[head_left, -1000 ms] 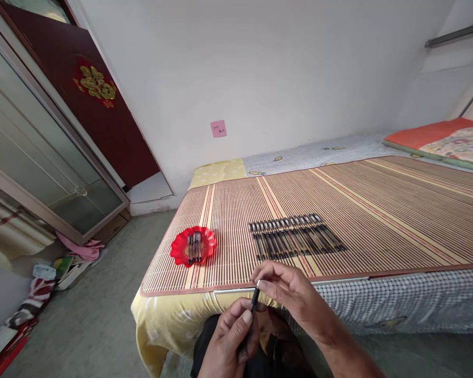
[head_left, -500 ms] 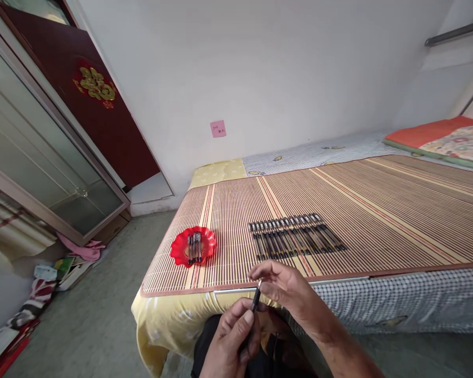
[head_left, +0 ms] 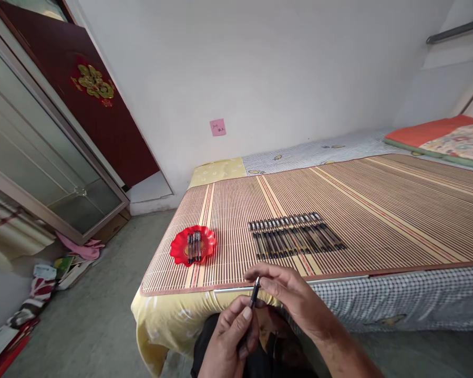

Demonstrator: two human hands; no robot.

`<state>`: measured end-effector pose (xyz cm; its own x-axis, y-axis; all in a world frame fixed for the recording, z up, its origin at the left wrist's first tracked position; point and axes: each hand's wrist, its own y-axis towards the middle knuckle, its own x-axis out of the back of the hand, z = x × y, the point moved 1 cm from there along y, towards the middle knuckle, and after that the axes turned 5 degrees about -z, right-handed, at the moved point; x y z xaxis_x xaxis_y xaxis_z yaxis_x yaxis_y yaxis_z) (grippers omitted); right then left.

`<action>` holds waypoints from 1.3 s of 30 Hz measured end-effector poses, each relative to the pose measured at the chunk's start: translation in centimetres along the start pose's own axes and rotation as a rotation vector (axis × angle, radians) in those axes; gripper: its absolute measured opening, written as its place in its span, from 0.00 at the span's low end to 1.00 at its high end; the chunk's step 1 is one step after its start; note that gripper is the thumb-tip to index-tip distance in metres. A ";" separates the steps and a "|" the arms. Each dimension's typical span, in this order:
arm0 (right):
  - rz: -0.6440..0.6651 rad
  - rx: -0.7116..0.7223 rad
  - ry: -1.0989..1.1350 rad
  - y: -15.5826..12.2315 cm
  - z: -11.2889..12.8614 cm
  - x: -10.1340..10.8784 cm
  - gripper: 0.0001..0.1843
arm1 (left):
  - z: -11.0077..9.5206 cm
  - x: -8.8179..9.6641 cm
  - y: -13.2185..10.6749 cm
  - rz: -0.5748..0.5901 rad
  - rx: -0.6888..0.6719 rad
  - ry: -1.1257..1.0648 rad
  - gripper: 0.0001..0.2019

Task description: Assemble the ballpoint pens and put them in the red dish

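Observation:
Low in the head view, in front of the bed's near edge, my left hand (head_left: 234, 333) is closed around a black pen (head_left: 255, 294). The pen leans with its silver tip upward. My right hand (head_left: 286, 289) curves over that tip, thumb and forefinger apart on either side; whether the thumb touches the pen I cannot tell. Beyond my hands, a row of several black-capped pens (head_left: 291, 234) lies side by side on the striped mat (head_left: 232, 210). Left of the row, a red scalloped plate (head_left: 176, 247) holds several similar pens (head_left: 194, 247).
The mat covers a bed with a yellow and checked sheet (head_left: 161, 315). Folded orange bedding (head_left: 421, 131) lies at the far right. A pink note (head_left: 217, 127) is stuck on the wall. Cloths and papers (head_left: 43, 286) lie on the floor at left, beside a glass-panelled door (head_left: 43, 136).
My right thumb and fingers have shifted slightly about the pen tip, and the pen sits a little further left. The pens on the mat and plate stay put.

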<state>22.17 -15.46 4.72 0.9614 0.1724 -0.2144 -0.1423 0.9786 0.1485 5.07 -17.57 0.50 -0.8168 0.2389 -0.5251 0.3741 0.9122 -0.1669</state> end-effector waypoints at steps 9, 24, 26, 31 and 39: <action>-0.060 0.007 0.001 0.6 -0.6 -0.9 0.16 | -0.3 0.3 0.2 -0.130 -0.083 0.226 0.22; -0.121 -0.047 -0.185 2.4 -6.9 -2.7 0.20 | 2.0 3.6 0.8 -0.449 -0.298 0.595 0.19; -0.120 0.004 -0.360 3.3 -7.7 -2.1 0.20 | 2.3 4.6 1.2 -0.382 -0.139 0.452 0.25; -0.235 0.090 -1.167 8.8 -9.1 0.8 0.25 | 2.4 6.3 1.6 -0.425 0.003 0.190 0.29; -0.130 -0.126 -1.459 18.2 -10.4 2.6 0.28 | 1.9 6.7 1.5 -0.430 0.010 0.110 0.29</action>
<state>19.61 3.95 -3.22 0.3387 -0.1046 0.9351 0.0163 0.9943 0.1053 1.02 -15.22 -4.89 -0.9409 -0.1266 -0.3141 -0.0059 0.9334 -0.3587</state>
